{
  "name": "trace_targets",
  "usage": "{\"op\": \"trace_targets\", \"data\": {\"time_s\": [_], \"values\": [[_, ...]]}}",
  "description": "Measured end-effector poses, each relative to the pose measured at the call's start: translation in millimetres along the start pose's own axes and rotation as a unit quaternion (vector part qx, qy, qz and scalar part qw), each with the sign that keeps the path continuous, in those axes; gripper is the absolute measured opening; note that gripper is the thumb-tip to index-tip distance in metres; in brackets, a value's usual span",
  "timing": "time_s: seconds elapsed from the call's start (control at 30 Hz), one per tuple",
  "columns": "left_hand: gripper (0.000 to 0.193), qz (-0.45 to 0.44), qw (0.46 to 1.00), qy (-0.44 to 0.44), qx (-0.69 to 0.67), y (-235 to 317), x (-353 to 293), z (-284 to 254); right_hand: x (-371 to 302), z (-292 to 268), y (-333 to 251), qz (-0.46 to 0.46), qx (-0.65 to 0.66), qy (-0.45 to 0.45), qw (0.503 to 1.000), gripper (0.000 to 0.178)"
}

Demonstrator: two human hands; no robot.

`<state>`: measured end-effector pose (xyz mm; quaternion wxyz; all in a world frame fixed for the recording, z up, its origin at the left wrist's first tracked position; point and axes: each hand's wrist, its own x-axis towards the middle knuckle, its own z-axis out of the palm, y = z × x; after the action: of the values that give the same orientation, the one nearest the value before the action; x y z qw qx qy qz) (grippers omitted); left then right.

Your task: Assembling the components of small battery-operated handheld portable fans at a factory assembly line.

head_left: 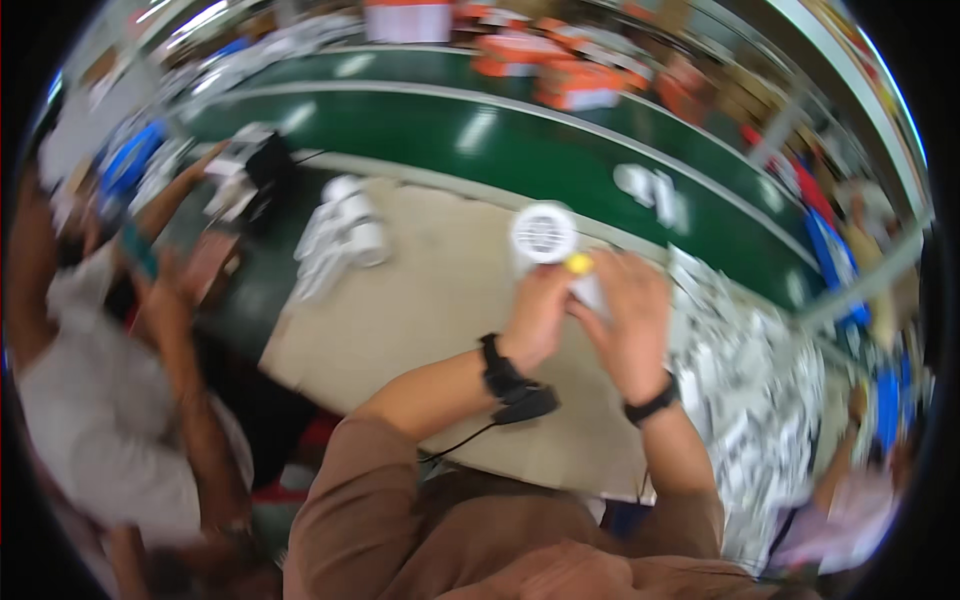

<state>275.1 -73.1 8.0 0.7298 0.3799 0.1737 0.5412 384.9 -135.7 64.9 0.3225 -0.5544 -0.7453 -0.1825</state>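
A white handheld appliance with a round, dark-slotted grille (544, 233) is held up over the beige tabletop (455, 250). My left hand (535, 318) is closed around its lower part, just under the grille. On the other side, my right hand (630, 315) wraps round the appliance's white handle, fingers bent and thumb toward the left hand. A small round yellow spot (579, 263) shows between the hands; blur hides whether it is a button or a separate piece. Dark bands sit on both my wrists.
Several white appliances (345, 235) lie at the table's left. Many white pieces (750, 400) are heaped at the right. Beyond runs a green conveyor (400, 125) carrying white parts (650, 190), with orange boxes (580, 85) behind. A co-worker (120, 400) sits close at left.
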Motion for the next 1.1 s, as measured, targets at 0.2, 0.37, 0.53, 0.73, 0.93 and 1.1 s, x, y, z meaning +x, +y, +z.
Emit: {"op": "trace_targets", "data": {"time_s": [0.2, 0.37, 0.53, 0.73, 0.93, 1.1], "values": [[0.028, 0.088, 0.993, -0.044, -0.069, 44.0, -10.2, 20.6, -19.3, -12.0, 36.7, 0.332, 0.386, -0.134, 0.85, 0.038], [0.037, 0.091, 0.984, -0.034, -0.147, 42.4, -1.1, 25.3, -7.7, 2.0, 53.9, 0.32, 0.331, -0.081, 0.884, 0.043], [0.035, 0.087, 0.975, -0.077, -0.191, 60.2, -15.3, 37.6, -11.6, 3.5, 46.1, 0.209, 0.358, 0.028, 0.909, 0.04], [0.025, 0.087, 0.985, -0.107, 0.106, 63.8, -3.1, -26.9, -8.6, 11.9, 28.5, 0.2, 0.405, -0.376, 0.809, 0.026], [0.02, 0.148, 0.611, -0.019, 0.777, 131.5, -18.0, -106.7, 54.8, 21.0, 118.8, 0.158, 0.021, -0.255, 0.954, 0.028], [0.009, 0.06, 0.397, 0.069, 0.913, 144.9, -21.3, -163.0, 83.4, 110.5, 240.7, 0.269, 0.0, -0.228, 0.936, 0.053]]}}
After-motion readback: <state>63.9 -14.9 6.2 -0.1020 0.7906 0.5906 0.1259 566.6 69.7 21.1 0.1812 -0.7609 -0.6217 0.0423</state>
